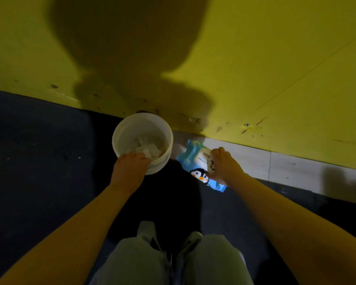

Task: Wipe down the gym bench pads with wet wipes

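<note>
Bucket (142, 140) left of wipes pack (197, 159)

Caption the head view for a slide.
Left hand grips white bucket rim; right hand on penguin wet-wipe pack.

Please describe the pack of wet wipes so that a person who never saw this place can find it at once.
Look along the foot of the yellow wall, where a pale strip meets the dark floor. The wet wipes pack lies there, just right of the white bucket, under the right hand. Only it is blue, with a penguin picture.

Dim, soft-focus view; big shadow on yellow wall (275, 48); wide-angle bowing at edges
</note>
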The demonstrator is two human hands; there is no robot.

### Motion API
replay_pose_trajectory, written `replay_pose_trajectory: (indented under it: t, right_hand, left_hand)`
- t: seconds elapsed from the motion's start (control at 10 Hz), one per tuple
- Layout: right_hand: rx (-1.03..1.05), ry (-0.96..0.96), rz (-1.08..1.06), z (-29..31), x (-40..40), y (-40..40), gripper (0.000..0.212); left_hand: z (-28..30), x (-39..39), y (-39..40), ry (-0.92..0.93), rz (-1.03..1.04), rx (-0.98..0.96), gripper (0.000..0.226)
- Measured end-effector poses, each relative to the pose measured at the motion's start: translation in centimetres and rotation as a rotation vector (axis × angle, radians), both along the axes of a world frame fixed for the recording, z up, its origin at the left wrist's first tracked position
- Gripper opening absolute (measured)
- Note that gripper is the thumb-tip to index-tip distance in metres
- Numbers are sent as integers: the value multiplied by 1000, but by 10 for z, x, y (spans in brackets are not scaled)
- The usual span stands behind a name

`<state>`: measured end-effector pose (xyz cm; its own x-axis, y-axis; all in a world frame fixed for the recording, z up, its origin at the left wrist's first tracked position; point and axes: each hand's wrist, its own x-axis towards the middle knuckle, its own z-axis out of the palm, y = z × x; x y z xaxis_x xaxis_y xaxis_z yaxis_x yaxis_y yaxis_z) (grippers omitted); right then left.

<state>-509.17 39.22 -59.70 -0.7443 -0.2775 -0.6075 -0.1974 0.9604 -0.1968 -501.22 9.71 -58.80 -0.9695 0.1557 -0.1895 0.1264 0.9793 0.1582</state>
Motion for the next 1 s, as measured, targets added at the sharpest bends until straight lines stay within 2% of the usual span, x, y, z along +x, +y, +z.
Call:
replay_pose_trajectory:
  t: [0.1,0.2,0.3,0.4,0.5,0.7,0.9,1.0]
  right_hand:
    - [50,40,150,-51,-31,0,81]
    - [131,128,134,-84,-47,2,95]
    - [197,50,-11,-101,-44,3,101]
    - [126,-62,-62,-115,-26,4,81]
    - [31,-64,-115,-122,-10,5,71]
    - [-42,-35,-146,-130,-4,-5,68]
    - [-26,22,-74,-133,-16,-21,63]
    - [-47,35,-89,-128,-17,-25,66]
  left_hand:
    - [-48,-12,2,3,-17,-44,21]
    - [-78,-24,-1,14,-25,-58,18]
    - [-98,-33,3,32,-36,-42,16]
    - [-109,-36,14,26,-23,0,14]
    - [-126,-38,19,-5,-62,19,21]
    - [-154,-42,16,-88,-131,-44,11]
    - [-174,-49,4,-129,-277,-168,27]
    - [-164,-50,3,-190,-183,-159,37]
